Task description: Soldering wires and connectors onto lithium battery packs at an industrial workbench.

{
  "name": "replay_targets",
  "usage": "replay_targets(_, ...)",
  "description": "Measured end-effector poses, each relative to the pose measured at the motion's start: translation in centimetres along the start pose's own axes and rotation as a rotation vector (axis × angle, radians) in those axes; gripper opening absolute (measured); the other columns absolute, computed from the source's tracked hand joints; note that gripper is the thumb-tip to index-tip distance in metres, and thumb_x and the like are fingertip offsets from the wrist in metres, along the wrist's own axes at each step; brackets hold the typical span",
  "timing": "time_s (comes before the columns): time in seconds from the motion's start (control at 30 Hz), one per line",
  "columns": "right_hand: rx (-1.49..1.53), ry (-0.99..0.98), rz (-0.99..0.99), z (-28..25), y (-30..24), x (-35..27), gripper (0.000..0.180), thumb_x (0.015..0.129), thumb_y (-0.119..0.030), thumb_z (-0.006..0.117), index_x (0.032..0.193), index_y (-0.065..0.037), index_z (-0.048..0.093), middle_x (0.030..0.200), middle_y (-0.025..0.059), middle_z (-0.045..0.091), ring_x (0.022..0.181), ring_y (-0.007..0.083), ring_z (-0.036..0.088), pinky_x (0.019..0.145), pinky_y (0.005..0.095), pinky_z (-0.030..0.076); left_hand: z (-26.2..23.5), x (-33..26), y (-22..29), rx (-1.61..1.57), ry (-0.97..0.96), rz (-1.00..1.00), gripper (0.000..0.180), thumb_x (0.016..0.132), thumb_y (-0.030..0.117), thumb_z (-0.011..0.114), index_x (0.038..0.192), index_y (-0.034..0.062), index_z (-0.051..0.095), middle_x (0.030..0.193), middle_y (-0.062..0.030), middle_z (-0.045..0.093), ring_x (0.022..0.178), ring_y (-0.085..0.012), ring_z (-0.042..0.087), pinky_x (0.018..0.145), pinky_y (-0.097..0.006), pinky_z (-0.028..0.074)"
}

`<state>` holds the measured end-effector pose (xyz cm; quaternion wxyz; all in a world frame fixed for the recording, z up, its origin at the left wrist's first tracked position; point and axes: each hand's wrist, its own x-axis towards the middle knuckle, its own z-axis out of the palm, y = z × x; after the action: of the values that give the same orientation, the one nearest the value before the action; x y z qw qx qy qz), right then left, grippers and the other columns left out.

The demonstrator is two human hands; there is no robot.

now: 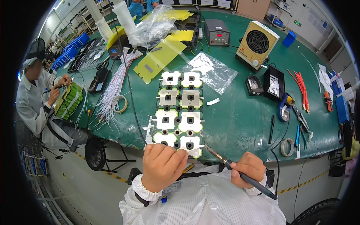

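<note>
In my right hand (248,169) is a soldering iron (225,162), gripped by its dark handle. Its tip points up and left, close to the lower right corner of a battery module (180,98). The module has two columns of cells with white faces, black round centres and metal tabs, in black spacers with green edges. My left hand (164,165) is closed at the module's near end, fingers curled at its lower left corner. Whatever those fingers hold is hidden. A thin dark cable (129,84) runs down to behind my left hand.
Yellow-green sheets (159,60), a plastic bag (217,71) and white wires (118,78) lie around the module. A soldering station (216,33) and a fan unit (257,44) stand behind. Pliers (301,117) and a tape roll (287,147) lie right. A co-worker (37,90) sits left.
</note>
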<state>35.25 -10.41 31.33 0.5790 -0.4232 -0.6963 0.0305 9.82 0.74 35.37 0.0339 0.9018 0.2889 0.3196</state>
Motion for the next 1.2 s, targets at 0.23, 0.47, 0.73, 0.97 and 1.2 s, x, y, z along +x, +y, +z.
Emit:
replay_targets(0.23, -0.003, -0.007, 0.014, 0.0, -0.1, -0.1, 0.020, 0.069, 0.002, 0.074, 0.090, 0.000, 0.073, 0.067, 0.0046, 0.062, 0.052, 0.0176, 0.056, 0.047, 0.0306, 0.041, 0.3, 0.1, 0.0, 0.004, -0.001, 0.004, 0.018, 0.071, 0.006, 0.079, 0.085, 0.0113, 0.070, 0.075, 0.0015, 0.057, 0.071, -0.0212, 0.053, 0.069, -0.037, 0.037)
replay_targets(0.47, 0.009, -0.032, 0.025, 0.0, 0.2, -0.1, 0.012, 0.077, -0.004, 0.074, 0.088, 0.001, 0.071, 0.067, 0.0059, 0.060, 0.054, 0.0186, 0.055, 0.048, 0.0309, 0.039, -0.6, 0.4, -0.1, 0.028, 0.036, -0.003, 0.019, 0.071, 0.007, 0.080, 0.088, 0.0112, 0.072, 0.077, 0.0012, 0.059, 0.073, -0.0219, 0.054, 0.071, -0.038, 0.037)
replay_targets(0.73, -0.079, 0.101, 0.086, -1.2, 1.6, 2.2, 0.016, 0.079, -0.003, 0.076, 0.093, 0.003, 0.070, 0.067, 0.0075, 0.060, 0.053, 0.0198, 0.054, 0.050, 0.0315, 0.042, -3.8, 4.0, -2.5, 0.091, 0.012, 0.052, 0.025, 0.072, 0.005, 0.079, 0.096, 0.0081, 0.072, 0.081, 0.0011, 0.062, 0.074, -0.0205, 0.054, 0.071, -0.037, 0.036)
replay_targets(0.97, -0.035, 0.024, 0.125, 0.3, 3.2, 3.3, 0.021, 0.076, -0.001, 0.078, 0.096, 0.003, 0.071, 0.071, 0.0077, 0.064, 0.056, 0.0211, 0.058, 0.053, 0.0314, 0.045, -0.8, 6.8, -4.4, -0.038, -0.122, 0.124, 0.016, 0.076, 0.004, 0.078, 0.087, 0.0076, 0.068, 0.081, -0.0012, 0.066, 0.075, -0.0223, 0.055, 0.069, -0.038, 0.039)
replay_targets(1.2, -0.050, 0.061, 0.103, 0.7, 3.8, 3.5, 0.020, 0.072, 0.001, 0.077, 0.091, 0.003, 0.072, 0.066, 0.0070, 0.060, 0.053, 0.0200, 0.056, 0.049, 0.0300, 0.042, 0.2, 7.6, -5.0, -0.059, -0.128, 0.160, 0.015, 0.077, 0.007, 0.079, 0.088, 0.0079, 0.068, 0.081, -0.0006, 0.064, 0.075, -0.0220, 0.055, 0.069, -0.038, 0.038)
